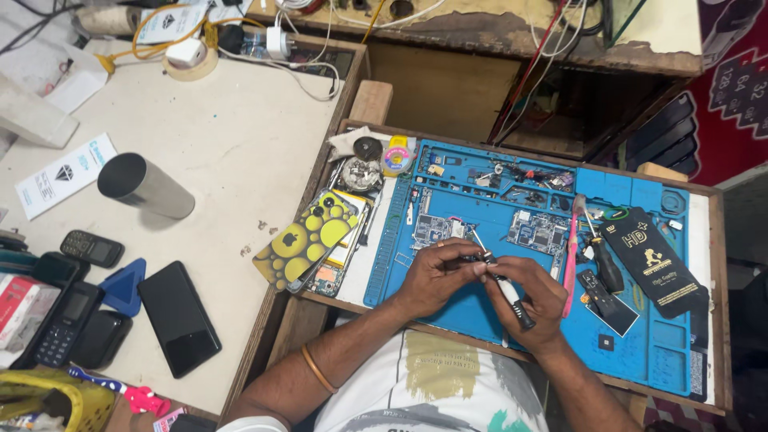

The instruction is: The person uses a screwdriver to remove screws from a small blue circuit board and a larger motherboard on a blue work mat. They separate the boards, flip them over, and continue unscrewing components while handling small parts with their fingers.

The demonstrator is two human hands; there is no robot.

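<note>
**Inspector:** Fingers first. State of the left hand (436, 276)?

**Assistant:** Fingertips pinched narrow at the metal tip end of a small screwdriver (502, 285), just above the blue repair mat (640, 336). Whether a loose part sits between them cannot be told; it is too small.

**Inspector:** Right hand (534, 300)?

**Assistant:** Curled round the screwdriver's shaft, thumb and fingers closed on it. The dark handle end sticks out past the palm, toward the mat's near edge. The two hands touch at the tool.

**Inspector:** Position of the tool?

**Assistant:** Held slantwise over the mat's near middle, clear of its surface.

**Inspector:** Items on the mat beyond the hands?

**Assistant:** Two bare circuit boards: one (432, 228) just beyond the left hand, one (538, 232) beyond the right. A pink toothbrush (571, 256) lies right of the hands, a black-handled screwdriver (606, 264) beside it, then a black packet (652, 260) at the mat's right side.

**Inspector:** Off the mat?

**Assistant:** A yellow-spotted phone cover (308, 238) on a stack left of the mat. Farther left, on the pale table (232, 144), a metal cylinder (146, 186) and a black phone (179, 318).
</note>
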